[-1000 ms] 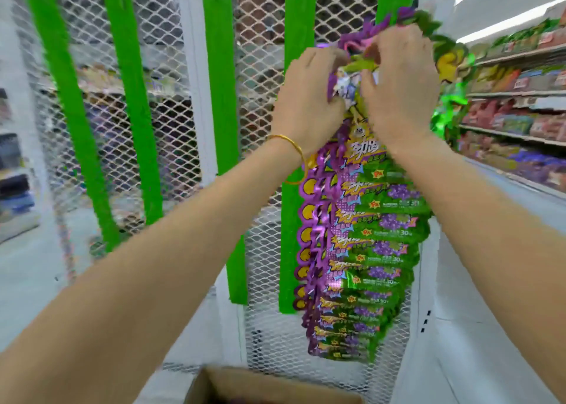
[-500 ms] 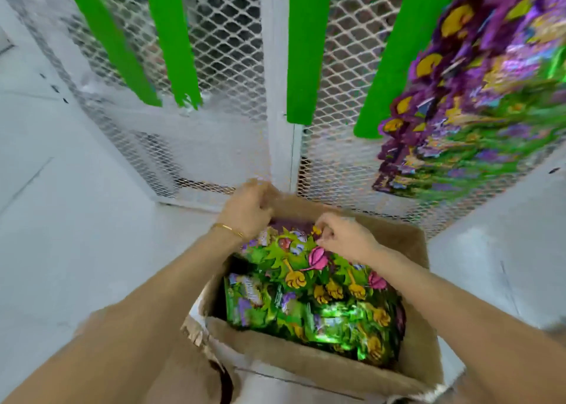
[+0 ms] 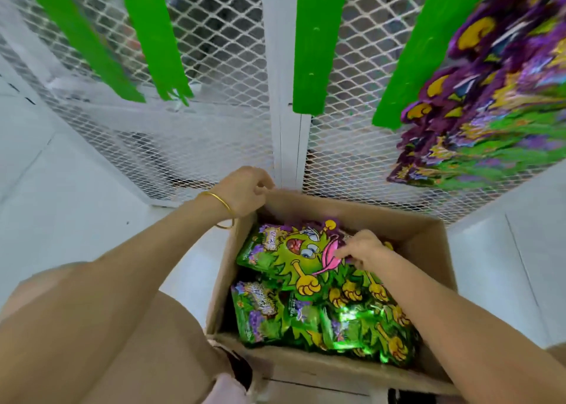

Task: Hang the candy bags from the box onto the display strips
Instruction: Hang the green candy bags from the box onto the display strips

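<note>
An open cardboard box (image 3: 407, 220) stands on the floor, filled with green candy bags (image 3: 291, 259) printed with a cartoon monster. My right hand (image 3: 363, 249) is inside the box, and its fingers pinch the top bag by the pink tongue. My left hand (image 3: 245, 192), with a gold bangle on the wrist, curls its fingers on the box's far left corner. Above hang green display strips (image 3: 309, 42). A strip at the upper right carries a column of hung candy bags (image 3: 490, 112) in purple and green.
White wire-mesh panels (image 3: 214, 134) with a white post (image 3: 281, 97) stand right behind the box. Other bare green strips (image 3: 153, 36) hang at the left. White floor tiles (image 3: 76, 189) lie to the left and right. My knee (image 3: 137, 357) sits beside the box.
One second ago both hands were up at the hung bags. They dropped to the box. Since half a second ago my right hand has settled on the top bag, and the left stays at the corner.
</note>
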`<act>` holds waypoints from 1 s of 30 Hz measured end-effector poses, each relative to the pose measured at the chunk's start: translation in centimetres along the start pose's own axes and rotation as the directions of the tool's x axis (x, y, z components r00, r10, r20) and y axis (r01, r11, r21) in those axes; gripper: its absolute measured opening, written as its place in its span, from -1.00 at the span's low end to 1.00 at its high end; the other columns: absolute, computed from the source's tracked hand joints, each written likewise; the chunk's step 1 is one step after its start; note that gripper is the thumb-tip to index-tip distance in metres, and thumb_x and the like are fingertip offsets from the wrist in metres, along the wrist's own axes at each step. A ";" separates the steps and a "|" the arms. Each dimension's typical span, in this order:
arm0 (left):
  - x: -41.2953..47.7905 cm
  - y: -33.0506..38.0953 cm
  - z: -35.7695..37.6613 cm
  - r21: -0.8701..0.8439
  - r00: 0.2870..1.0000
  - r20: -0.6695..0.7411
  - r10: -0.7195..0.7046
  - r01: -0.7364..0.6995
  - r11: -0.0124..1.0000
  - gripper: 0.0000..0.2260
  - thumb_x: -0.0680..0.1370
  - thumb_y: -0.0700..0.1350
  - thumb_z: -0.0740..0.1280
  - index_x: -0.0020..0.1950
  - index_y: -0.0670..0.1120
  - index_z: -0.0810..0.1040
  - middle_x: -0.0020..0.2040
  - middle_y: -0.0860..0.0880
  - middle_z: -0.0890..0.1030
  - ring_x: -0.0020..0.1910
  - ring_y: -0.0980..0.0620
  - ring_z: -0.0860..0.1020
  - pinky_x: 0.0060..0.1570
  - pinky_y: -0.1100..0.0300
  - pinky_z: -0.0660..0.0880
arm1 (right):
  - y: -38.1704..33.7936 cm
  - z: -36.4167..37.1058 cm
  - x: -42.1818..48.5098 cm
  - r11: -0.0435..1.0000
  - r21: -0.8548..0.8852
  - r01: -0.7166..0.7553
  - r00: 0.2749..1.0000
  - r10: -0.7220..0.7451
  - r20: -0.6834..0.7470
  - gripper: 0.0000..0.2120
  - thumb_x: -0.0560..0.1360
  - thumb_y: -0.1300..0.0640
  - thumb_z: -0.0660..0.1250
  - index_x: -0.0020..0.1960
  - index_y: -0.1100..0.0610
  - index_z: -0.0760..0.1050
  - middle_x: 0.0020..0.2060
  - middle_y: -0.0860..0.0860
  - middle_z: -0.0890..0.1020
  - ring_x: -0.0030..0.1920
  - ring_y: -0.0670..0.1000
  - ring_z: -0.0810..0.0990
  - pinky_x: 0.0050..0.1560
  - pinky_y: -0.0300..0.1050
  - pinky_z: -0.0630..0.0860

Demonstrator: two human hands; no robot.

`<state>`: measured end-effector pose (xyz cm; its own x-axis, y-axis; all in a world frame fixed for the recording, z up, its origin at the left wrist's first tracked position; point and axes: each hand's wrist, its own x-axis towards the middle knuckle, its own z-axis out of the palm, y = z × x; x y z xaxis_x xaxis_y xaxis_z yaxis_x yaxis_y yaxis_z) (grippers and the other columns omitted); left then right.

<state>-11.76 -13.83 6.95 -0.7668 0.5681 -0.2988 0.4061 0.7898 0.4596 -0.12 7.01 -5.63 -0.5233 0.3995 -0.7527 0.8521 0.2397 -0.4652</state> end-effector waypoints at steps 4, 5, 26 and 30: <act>-0.4 2.5 0.7 0.038 0.994 0.029 0.107 -0.108 0.993 -0.61 0.50 -0.24 0.26 0.33 -0.14 0.41 0.30 -0.16 0.42 0.28 -0.09 0.39 0.20 0.23 0.27 | -1.7 -2.0 -4.2 0.954 0.275 0.116 0.984 -0.149 0.100 -0.81 0.39 0.40 0.39 -0.16 0.17 0.46 -0.38 0.04 0.51 -0.41 -0.05 0.45 -0.55 -0.31 0.40; -0.7 3.0 0.9 0.045 0.988 0.029 0.152 -0.153 0.987 -0.56 0.49 -0.20 0.30 0.37 -0.11 0.36 0.33 -0.16 0.38 0.32 -0.10 0.35 0.26 0.20 0.25 | -2.4 -2.5 -5.6 0.932 0.318 0.172 0.968 -0.220 0.121 -0.79 0.41 0.41 0.37 -0.04 0.18 0.48 -0.36 0.03 0.53 -0.41 -0.06 0.47 -0.53 -0.30 0.42; -3.1 11.9 -1.0 -0.319 0.857 -0.445 0.259 -0.422 0.849 -0.76 0.49 -0.24 0.34 -0.24 0.01 0.34 -0.32 0.04 0.43 -0.33 0.10 0.41 -0.30 0.33 0.35 | -5.9 -13.4 -17.9 0.614 -0.187 0.767 0.607 -0.788 -0.102 -0.86 0.40 0.25 0.44 -0.20 0.07 0.51 -0.36 -0.09 0.47 -0.36 -0.19 0.44 -0.39 -0.46 0.31; -0.9 14.5 -1.3 -0.395 0.851 -0.496 0.172 -0.398 0.828 -0.89 0.50 -0.18 0.34 -0.06 -0.08 0.42 -0.16 0.02 0.50 -0.14 0.05 0.49 -0.15 0.39 0.40 | -5.3 -15.4 -15.7 0.639 -0.307 0.705 0.627 -0.764 -0.150 -0.69 0.42 0.12 0.44 -0.01 0.35 0.53 -0.32 -0.03 0.41 -0.31 -0.11 0.37 -0.40 -0.26 0.20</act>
<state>-5.83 -3.22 14.94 -0.8295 0.5045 0.2396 0.4446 0.3370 0.8299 3.64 13.07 15.86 -0.9787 0.1998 -0.0469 0.1771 0.7066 -0.6851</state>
